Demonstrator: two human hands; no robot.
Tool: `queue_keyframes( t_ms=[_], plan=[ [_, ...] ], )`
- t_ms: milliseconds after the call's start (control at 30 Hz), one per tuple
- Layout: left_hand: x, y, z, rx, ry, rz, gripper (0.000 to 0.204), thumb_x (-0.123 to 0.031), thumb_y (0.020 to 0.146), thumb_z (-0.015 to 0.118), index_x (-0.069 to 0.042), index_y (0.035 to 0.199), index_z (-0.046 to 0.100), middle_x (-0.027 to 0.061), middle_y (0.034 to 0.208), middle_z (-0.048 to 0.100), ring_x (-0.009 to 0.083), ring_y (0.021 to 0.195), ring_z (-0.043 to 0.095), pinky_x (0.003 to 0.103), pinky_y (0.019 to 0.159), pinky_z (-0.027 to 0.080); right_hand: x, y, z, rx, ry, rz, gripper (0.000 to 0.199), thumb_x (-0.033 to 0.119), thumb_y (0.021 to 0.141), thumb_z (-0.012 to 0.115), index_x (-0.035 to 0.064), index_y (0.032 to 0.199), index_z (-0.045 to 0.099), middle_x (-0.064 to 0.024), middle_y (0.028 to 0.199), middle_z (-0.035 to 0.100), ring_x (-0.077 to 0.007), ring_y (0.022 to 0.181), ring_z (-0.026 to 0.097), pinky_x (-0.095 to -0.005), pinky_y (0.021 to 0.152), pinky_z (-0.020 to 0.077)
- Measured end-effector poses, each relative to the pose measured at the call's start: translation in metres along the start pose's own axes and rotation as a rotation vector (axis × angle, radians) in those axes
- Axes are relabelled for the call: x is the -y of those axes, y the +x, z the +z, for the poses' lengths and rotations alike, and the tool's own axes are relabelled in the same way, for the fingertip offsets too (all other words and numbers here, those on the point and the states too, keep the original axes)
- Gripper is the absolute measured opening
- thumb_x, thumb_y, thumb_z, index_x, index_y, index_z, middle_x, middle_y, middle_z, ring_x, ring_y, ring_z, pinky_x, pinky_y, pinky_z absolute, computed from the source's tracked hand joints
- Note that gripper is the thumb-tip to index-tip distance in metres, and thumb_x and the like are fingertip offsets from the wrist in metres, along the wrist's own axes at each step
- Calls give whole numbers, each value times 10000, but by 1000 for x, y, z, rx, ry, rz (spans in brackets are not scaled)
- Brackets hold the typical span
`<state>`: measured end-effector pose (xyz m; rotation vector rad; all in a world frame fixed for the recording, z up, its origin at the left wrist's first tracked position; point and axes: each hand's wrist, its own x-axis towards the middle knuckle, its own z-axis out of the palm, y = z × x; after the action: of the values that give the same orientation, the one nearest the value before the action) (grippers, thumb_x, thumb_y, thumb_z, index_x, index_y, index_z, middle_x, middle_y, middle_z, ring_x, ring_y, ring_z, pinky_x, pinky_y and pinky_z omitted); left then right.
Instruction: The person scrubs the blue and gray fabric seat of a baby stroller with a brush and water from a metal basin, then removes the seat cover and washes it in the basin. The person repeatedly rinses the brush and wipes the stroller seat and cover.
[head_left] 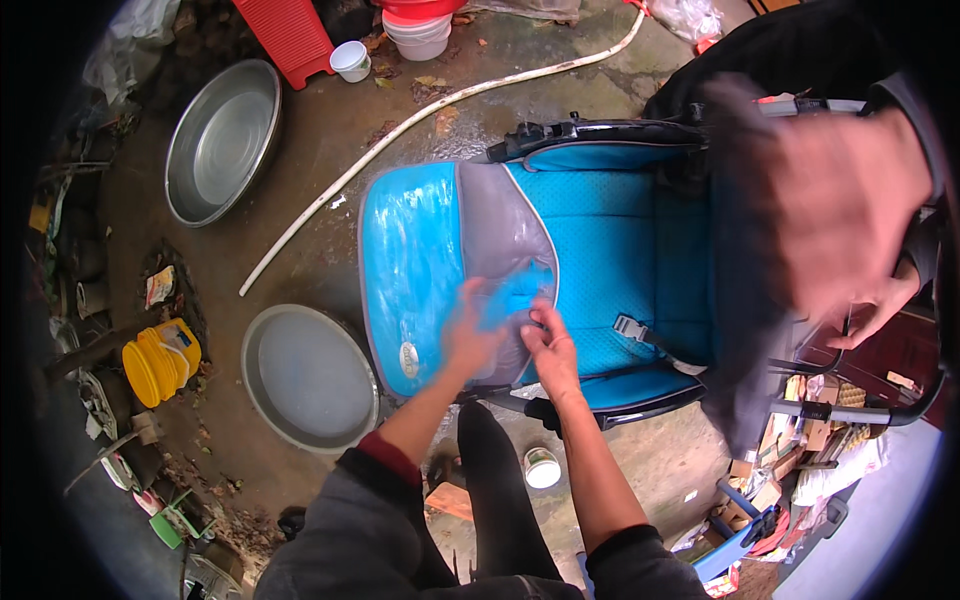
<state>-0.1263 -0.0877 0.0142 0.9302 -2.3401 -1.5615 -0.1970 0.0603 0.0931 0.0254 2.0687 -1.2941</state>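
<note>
I am seeing one badge, a pale oval (408, 359) near the outer corner of the leg panel (405, 270), its writing staying too small for me to read. The blue stroller seat (605, 240) is lying in front of me, its long axis running left to right and its leg panel pointing left. White streaks are covering that panel. My left hand (470, 335) is blurring beside a blue cloth (520, 287); I cannot tell its grip. My right hand (553, 350) is bringing thumb and fingertips close together; I cannot tell what they are pinching. A damp outdoor floor (215, 270) is bearing a basin of cloudy water (300, 440), a white hose (420, 118) and a yellow bucket (160, 362).
</note>
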Motion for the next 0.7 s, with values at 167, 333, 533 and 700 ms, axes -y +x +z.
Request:
queue_keyframes(
  t_ms=[167,333,533,700],
  plan=[
    [-63,52,-49,-221,-857,-599,627,-105,837,562,-157,1440,399,44,804,525,133,539,479,291,471,415,-20,-26,8,294,-811,-400,529,86,874,678,176,1387,586,-194,1590,335,-406,1436,349,-438,1172,349],
    [-97,38,-17,131,-829,-494,690,-105,837,642,-128,1470,368,35,836,586,112,547,486,268,465,398,26,-71,-9,211,-553,-447,476,42,865,658,40,1334,574,-195,1466,485,-413,1405,412,-464,1141,378],
    [-36,-33,-64,-286,-459,-566,547,-68,829,641,-71,1351,477,122,1160,608,205,855,601,346,691,509,73,-87,-150,-687,-1185,-368,1011,366,795,797,65,1579,234,-252,1559,349,-470,1467,263,-669,1144,205],
    [2,-43,-114,-298,189,-478,595,-89,832,624,-58,1399,445,197,1383,459,374,1253,506,445,1052,412,80,-56,-207,-535,-767,7,486,312,832,789,1,1185,667,-235,1137,692,-393,1009,679,-434,866,540]
  ],
)
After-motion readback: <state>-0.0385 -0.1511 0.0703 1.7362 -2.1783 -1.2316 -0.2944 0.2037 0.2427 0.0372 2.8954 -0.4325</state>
